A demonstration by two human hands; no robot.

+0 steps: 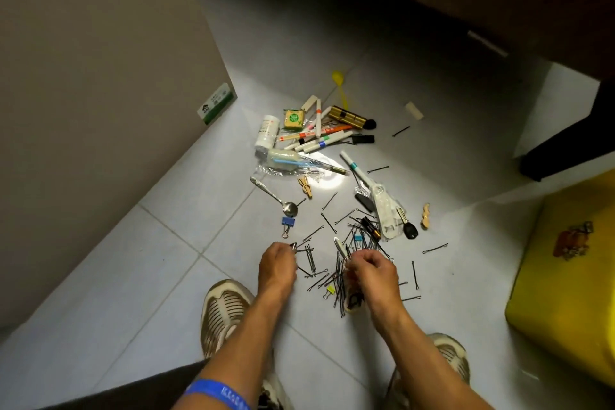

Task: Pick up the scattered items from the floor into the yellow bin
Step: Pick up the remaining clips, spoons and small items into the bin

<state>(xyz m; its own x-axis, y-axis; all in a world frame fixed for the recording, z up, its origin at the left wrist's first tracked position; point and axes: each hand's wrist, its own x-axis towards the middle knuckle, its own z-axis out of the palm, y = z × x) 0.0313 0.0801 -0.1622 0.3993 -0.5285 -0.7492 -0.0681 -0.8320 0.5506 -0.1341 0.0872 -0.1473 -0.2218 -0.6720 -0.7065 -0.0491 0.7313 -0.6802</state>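
At the far left, a green and white box [217,103] leans at the foot of the beige wall. My left shoe [223,313] is planted on the tiled floor [133,276], and a blue wristband [218,393] circles my left forearm. My left hand [278,265] is down at the floor with its fingers curled, pinching a small metal clip [293,247] at the fingertips. Just beyond it lies a blue binder clip [287,224], and next to that a metal spoon [276,196].

Farther out sits the main heap: a white bottle [266,133], a yellow-green packet [294,119], a cluster of markers [319,138], a plastic-wrapped toothbrush [293,161], a brass lock cylinder [347,116] and a yellow plastic spoon [340,85]. A wooden rabbit clip [305,187] lies in the bright patch of floor.

Between my hands, black hairpins [319,280] are strewn thickly, with a small yellow binder clip [330,289] among them. My right hand [372,271] is closed around a bundle of hairpins, whose ends stick out below my fist. Past it are a white plastic package [386,213], a black car key [410,230] and a second wooden clip [426,216]. More loose pins lie to the right.

My right shoe [449,359] shows under my right forearm. The yellow bin [565,276] stands at the far right edge, well apart from the pile, with an orange sticker [572,241] on its side.
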